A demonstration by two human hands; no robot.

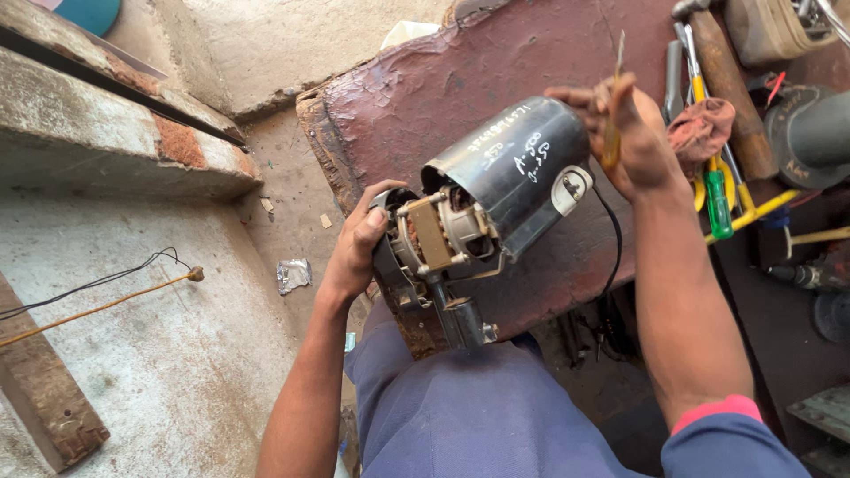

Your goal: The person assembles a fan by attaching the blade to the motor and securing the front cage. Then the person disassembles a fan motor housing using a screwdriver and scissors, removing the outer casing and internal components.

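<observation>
An electric motor (496,199) lies tilted on the dark red workbench (425,97). Its black cylindrical casing carries white handwritten marks. The open near end shows copper windings and a metal frame. My left hand (359,243) grips that open end from the left side. My right hand (624,133) rests against the far end of the black casing and holds a thin yellow-handled screwdriver (613,124) upright between its fingers. A black cable (614,243) runs down from the casing.
Tools lie at the bench's right: a wooden-handled hammer (726,80), a green-handled screwdriver (717,199), yellow-handled pliers (753,208), a reddish rag (699,128) and a grey pipe (815,128). Concrete steps (115,133) and loose wires (106,288) lie left. My blue-trousered lap (469,416) is below.
</observation>
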